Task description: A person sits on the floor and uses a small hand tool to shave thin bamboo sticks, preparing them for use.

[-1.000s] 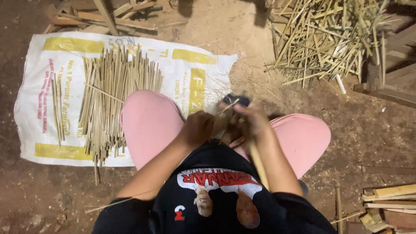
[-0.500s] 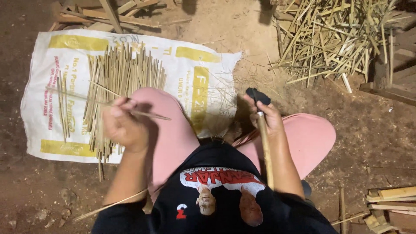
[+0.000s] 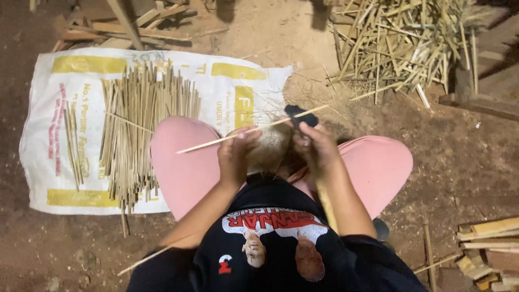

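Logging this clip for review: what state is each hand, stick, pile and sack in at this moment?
Left hand: closed on the thin pale bamboo stick, held slanted across the knees.
Right hand: gripping a dark-tipped tool with wooden handle.
White woven sack with yellow bands: spread flat on the dirt.
Trimmed bamboo sticks: lying roughly parallel on the sack.
Rough bamboo offcuts: tangled heap on the ground.

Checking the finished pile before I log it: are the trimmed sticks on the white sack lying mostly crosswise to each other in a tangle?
No: the sticks on the white sack lie mostly parallel in a neat spread.
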